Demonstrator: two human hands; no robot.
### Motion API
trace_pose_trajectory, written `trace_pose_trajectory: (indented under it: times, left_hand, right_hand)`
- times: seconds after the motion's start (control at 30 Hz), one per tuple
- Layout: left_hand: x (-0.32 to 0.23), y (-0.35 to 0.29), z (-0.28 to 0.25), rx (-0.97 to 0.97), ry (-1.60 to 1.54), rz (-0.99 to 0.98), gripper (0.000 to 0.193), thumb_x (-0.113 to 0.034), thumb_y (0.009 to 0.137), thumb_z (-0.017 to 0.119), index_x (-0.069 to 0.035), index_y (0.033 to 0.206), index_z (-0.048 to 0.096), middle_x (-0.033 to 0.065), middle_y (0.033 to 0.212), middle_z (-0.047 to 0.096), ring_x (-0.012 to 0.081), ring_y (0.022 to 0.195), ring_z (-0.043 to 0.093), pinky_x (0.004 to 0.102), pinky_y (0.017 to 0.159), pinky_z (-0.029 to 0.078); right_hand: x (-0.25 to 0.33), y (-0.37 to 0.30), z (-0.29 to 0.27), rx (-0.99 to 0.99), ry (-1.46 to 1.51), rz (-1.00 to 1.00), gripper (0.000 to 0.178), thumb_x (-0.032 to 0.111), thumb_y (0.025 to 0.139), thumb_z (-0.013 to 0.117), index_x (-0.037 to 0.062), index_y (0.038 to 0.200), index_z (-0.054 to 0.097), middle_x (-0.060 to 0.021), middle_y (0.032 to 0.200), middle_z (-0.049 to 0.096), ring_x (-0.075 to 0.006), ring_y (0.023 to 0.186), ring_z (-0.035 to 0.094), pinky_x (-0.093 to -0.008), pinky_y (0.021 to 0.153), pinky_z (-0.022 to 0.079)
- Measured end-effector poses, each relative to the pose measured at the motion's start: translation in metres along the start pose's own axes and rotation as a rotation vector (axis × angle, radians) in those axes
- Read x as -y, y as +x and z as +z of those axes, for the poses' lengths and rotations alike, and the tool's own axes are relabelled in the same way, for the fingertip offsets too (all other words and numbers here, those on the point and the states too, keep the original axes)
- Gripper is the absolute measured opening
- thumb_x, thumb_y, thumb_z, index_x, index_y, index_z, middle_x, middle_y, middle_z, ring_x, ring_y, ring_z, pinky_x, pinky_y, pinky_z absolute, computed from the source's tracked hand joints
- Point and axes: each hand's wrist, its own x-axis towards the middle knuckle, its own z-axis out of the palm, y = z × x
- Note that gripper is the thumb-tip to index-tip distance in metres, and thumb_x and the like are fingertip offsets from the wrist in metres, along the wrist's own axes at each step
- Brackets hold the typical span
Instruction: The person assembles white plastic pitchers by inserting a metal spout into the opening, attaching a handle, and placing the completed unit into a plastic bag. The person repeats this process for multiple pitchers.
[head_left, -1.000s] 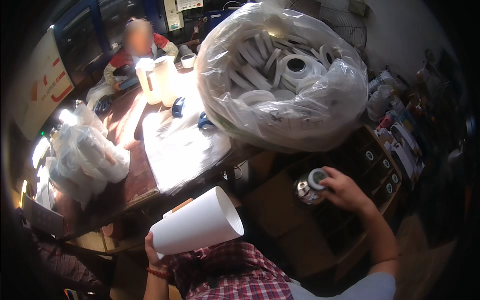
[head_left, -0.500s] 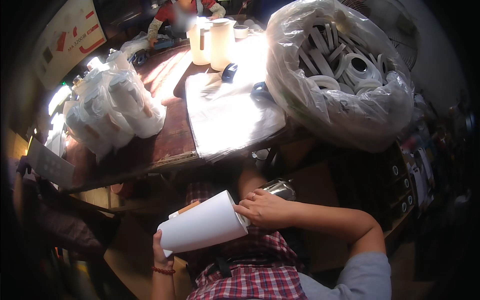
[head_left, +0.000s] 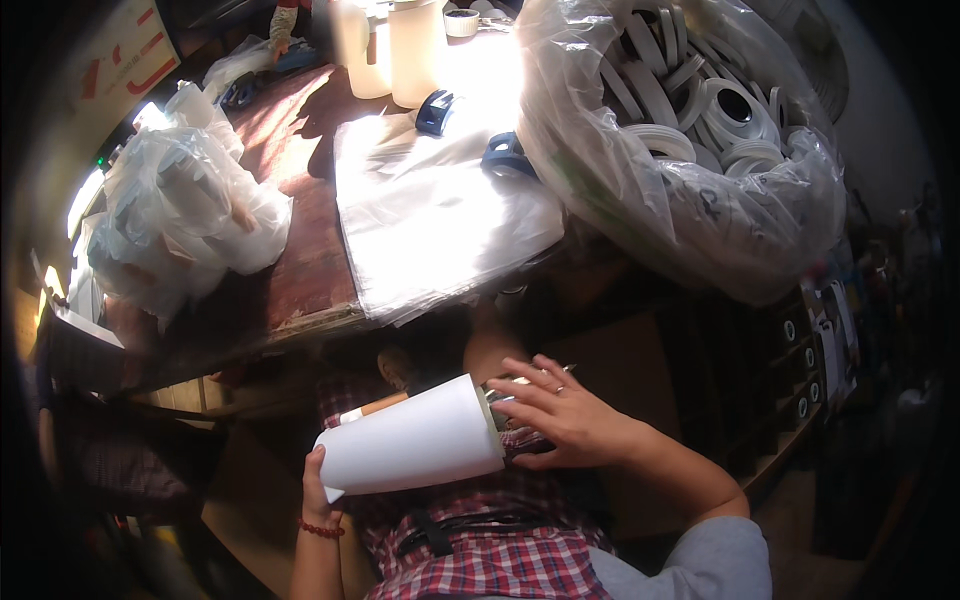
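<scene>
Across my lap lies a white tapered jug (head_left: 415, 440), tilted on its side. A tan handle (head_left: 383, 404) runs along its far side. My left hand (head_left: 317, 485) grips the narrow end, beside the pointed spout. At the wide end, which faces right and shows a pale greenish inner rim (head_left: 492, 420), my right hand (head_left: 575, 425) has its fingers spread. Nothing shows in its grasp; whether the fingertips touch the rim I cannot tell. A shiny metal thing is partly hidden behind those fingers.
On the wooden table (head_left: 310, 225) lies a stack of clear plastic sheets or bags (head_left: 440, 225) with two blue curved pieces (head_left: 435, 112). Plastic-wrapped jugs (head_left: 185, 215) stand left, two cream jugs (head_left: 415, 55) behind. A big plastic bag (head_left: 700, 225) holds white rings. Another person's hand (head_left: 279, 38) is at the far edge.
My right hand has drawn back from the jug's wide end and its fingers have spread. The jug has shifted slightly in my left hand's hold. The view has tilted down a little.
</scene>
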Motion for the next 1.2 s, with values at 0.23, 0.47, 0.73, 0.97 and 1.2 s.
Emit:
trace_pose_trajectory:
  times: [0.23,0.47,0.73,0.97,1.2]
  left_hand:
    - [-0.002,0.0,0.006,-0.025,0.0,0.0,0.053,-0.038,0.09,0.046,0.002,0.126,0.051,0.015,0.115,0.061,0.0246,0.105,0.059,0.0355,0.091,0.048]
    - [-0.002,0.003,-0.003,0.002,-0.018,0.033,0.052,-0.038,0.092,0.044,0.002,0.124,0.052,0.0149,0.114,0.062,0.0247,0.101,0.062,0.0359,0.087,0.051]
    - [0.017,-0.002,-0.03,-0.022,-0.122,0.084,0.051,-0.038,0.092,0.044,0.001,0.125,0.052,0.0134,0.115,0.062,0.0246,0.102,0.061,0.0358,0.089,0.05]
    - [0.008,-0.009,-0.032,-0.01,-0.068,0.137,0.053,-0.037,0.091,0.045,0.001,0.128,0.05,0.0131,0.119,0.06,0.025,0.108,0.059,0.0368,0.092,0.048]
    - [0.009,-0.006,-0.049,0.056,-0.111,0.082,0.056,-0.039,0.089,0.047,-0.001,0.13,0.049,0.0138,0.122,0.059,0.0262,0.11,0.058,0.0392,0.093,0.048]
  right_hand:
    - [-0.047,-0.053,0.027,-0.175,0.984,0.569,0.101,0.025,0.07,0.082,0.0092,0.149,0.019,-0.0187,0.15,0.027,-0.0321,0.135,0.035,-0.0425,0.11,0.032]
    - [-0.041,-0.024,0.026,-0.046,1.137,0.49,0.1,0.019,0.069,0.083,0.009,0.147,0.022,-0.0162,0.142,0.036,-0.027,0.122,0.047,-0.0408,0.105,0.037]
    - [-0.04,-0.022,0.038,0.034,0.921,0.392,0.1,0.025,0.068,0.085,0.0126,0.147,0.024,-0.0167,0.144,0.034,-0.0321,0.137,0.031,-0.0451,0.11,0.03]
    - [-0.023,0.005,0.044,0.057,0.954,0.244,0.097,0.024,0.068,0.085,0.0102,0.146,0.028,-0.0142,0.141,0.037,-0.0278,0.132,0.037,-0.0394,0.108,0.035]
    - [-0.012,0.037,0.062,0.172,0.75,0.04,0.092,0.026,0.07,0.083,0.0015,0.142,0.031,-0.0196,0.135,0.044,-0.0319,0.123,0.046,-0.038,0.1,0.041]
